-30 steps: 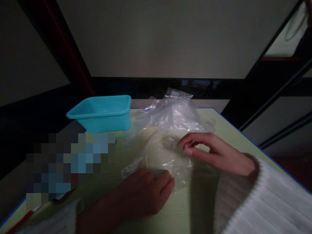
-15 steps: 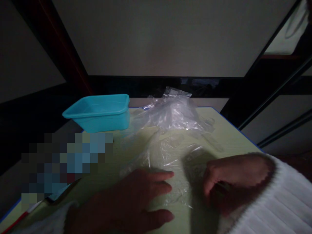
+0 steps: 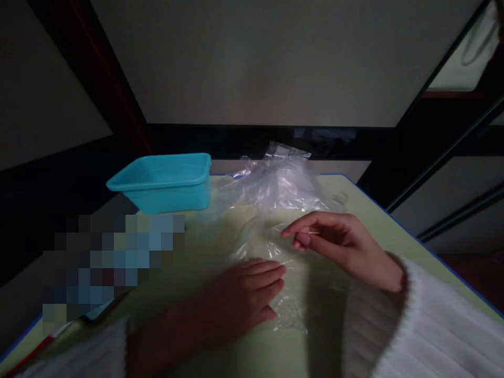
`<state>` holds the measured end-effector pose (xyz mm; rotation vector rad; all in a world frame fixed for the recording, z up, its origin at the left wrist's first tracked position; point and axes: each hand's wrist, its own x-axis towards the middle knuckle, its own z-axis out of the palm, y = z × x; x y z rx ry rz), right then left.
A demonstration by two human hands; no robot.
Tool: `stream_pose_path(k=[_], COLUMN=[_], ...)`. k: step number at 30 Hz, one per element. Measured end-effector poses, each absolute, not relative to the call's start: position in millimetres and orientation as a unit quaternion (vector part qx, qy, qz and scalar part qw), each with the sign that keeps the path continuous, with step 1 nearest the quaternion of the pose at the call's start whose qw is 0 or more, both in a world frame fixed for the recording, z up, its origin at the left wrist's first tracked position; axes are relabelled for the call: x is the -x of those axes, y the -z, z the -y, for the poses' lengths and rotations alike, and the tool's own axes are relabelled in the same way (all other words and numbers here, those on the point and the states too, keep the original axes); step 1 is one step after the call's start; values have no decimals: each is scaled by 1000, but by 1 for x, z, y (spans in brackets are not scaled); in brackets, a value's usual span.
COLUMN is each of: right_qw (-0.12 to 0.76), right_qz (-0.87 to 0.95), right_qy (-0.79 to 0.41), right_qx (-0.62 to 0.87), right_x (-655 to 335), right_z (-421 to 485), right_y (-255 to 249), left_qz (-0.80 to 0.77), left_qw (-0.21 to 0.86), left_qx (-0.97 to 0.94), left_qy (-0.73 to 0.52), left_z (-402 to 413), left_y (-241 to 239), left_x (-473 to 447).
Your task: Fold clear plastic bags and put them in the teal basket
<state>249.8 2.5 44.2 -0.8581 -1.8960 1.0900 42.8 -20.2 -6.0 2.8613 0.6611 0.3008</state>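
Note:
A thin clear plastic bag (image 3: 293, 307) lies spread on the pale table. My left hand (image 3: 252, 294) rests flat on its left part, fingers stretched out and holding nothing. Above the upper part of the bag hovers my right hand (image 3: 338, 241), its index finger reaching forward and its thumb tip pressed near the other fingertips. A thin pale sliver shows between those fingers, too small to name. Behind both hands sits a crumpled heap of clear plastic bags (image 3: 287, 184).
A turquoise plastic basin (image 3: 169, 197) stands at the table's back left. At the left lies a blurred-out item (image 3: 118, 262), with a red and white stick-like thing (image 3: 39, 346) near it. Blue edging (image 3: 444, 265) trims the table, and a panel wall (image 3: 252, 68) rises behind.
My right hand has moved up and to the left, from the right side to over the bag, and turned. My left hand has flattened onto the bag with its fingers closer together.

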Motion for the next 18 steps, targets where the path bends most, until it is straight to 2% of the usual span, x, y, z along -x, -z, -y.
stream_pose_path(k=[4,9,18], right_qw=[346,262,81], right_qz=[782,865,922], right_qy=[-366,-293,-176], right_qx=[368,311,334], right_x=[-226,-208,-220], right_z=[5,8,-17], right_y=[-20,3,9], left_qz=[-210,-239,-228], left_qw=[126,149,138], left_qx=[-966,-957,-961], left_qy=[-85,-75,-69], left_z=[30,41,42], left_y=[5,7,-1], left_x=[-52,-57,-60])
